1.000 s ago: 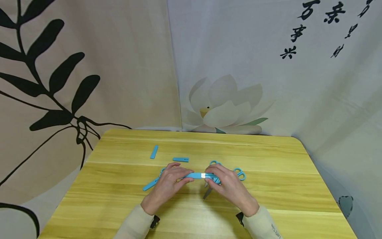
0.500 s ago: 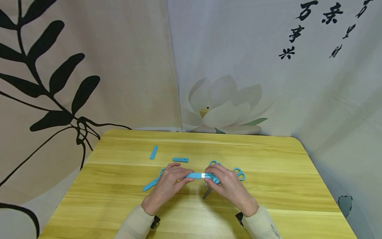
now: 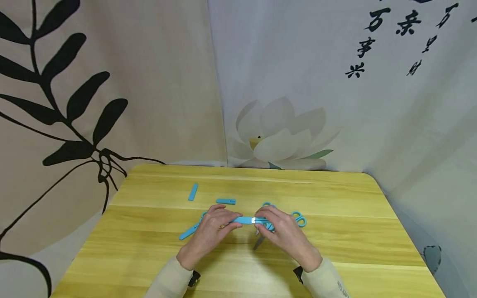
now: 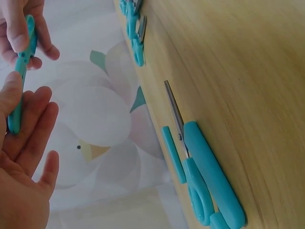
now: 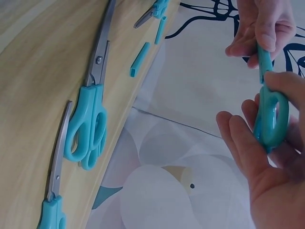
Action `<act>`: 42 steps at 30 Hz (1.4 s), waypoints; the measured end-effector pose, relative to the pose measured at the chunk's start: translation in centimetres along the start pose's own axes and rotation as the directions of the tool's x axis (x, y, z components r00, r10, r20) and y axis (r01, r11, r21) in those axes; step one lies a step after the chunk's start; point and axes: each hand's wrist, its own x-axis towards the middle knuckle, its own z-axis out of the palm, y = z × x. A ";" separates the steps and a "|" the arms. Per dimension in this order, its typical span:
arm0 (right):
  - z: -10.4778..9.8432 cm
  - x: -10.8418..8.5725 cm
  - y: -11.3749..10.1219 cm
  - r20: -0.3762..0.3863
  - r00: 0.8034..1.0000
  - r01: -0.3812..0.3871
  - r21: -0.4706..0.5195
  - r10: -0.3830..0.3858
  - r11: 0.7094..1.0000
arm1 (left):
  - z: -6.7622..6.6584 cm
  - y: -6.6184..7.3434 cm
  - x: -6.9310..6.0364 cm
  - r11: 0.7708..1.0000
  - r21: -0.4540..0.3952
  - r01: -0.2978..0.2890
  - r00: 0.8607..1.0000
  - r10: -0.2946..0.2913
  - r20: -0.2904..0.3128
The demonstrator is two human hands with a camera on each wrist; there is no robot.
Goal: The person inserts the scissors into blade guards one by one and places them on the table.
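Note:
A pair of blue-handled scissors (image 3: 261, 220) is held level above the table between both hands, a blue blade cover (image 3: 244, 220) over its blades. My left hand (image 3: 208, 229) pinches the cover between thumb and fingers. My right hand (image 3: 286, 231) grips the scissors by the handle (image 5: 274, 119). A short light strip of metal shows between cover and handle in the head view. In the left wrist view, another pair of scissors (image 4: 175, 114) lies by a loose blade cover (image 4: 214, 176); the left hand partly hides this pair in the head view.
Two more blade covers, one slanted (image 3: 193, 192) and one crosswise (image 3: 225, 201), lie beyond the hands. Two pairs of scissors, one larger (image 5: 88, 109) and one smaller (image 5: 51, 210), lie near the right hand. The wooden table (image 3: 149, 256) backs onto printed curtains (image 3: 171, 82).
The head view has tilted slightly, so the scene sits a little lower. Both hands keep their hold on the scissors and cover in nearly the same place.

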 end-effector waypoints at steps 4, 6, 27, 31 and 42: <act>0.1 -0.1 -0.1 0.004 1.000 -0.014 0.008 0.014 1.000 | 0.0 0.0 0.0 1.000 -0.005 0.012 1.000 -0.012 0.001; 0.1 0.0 -0.1 0.005 1.000 -0.018 0.007 0.018 1.000 | 0.0 0.1 0.0 1.000 -0.009 0.018 1.000 -0.018 0.001; 0.1 0.2 0.0 -0.008 1.000 0.015 -0.008 -0.015 1.000 | 0.0 0.1 0.2 1.000 0.001 0.009 1.000 -0.009 -0.010; 0.1 0.3 0.0 -0.006 1.000 0.018 -0.010 -0.018 1.000 | 0.2 0.0 0.1 1.000 -0.009 0.013 1.000 -0.013 -0.018; 0.2 0.3 0.0 0.006 1.000 0.008 0.002 -0.008 1.000 | 0.2 -0.3 0.1 0.999 -0.035 0.004 1.000 -0.004 -0.001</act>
